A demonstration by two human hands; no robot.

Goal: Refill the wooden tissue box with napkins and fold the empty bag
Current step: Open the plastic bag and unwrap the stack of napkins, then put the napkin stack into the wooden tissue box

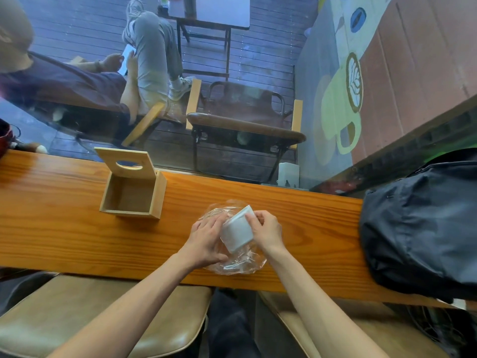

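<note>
The wooden tissue box (134,196) stands on the counter with its slotted lid (126,162) tipped up; its inside looks empty. To its right lies a clear plastic bag (237,262) with a white stack of napkins (237,232) partly inside it. My left hand (206,241) presses on the bag at the stack's left side. My right hand (267,232) pinches the stack's upper right corner, and the stack tilts up out of the bag.
The long wooden counter (64,233) runs along a window. A dark backpack (423,223) lies on its right end. Padded stools (144,319) sit below. Beyond the glass a person sits on a bench next to an empty chair (245,125).
</note>
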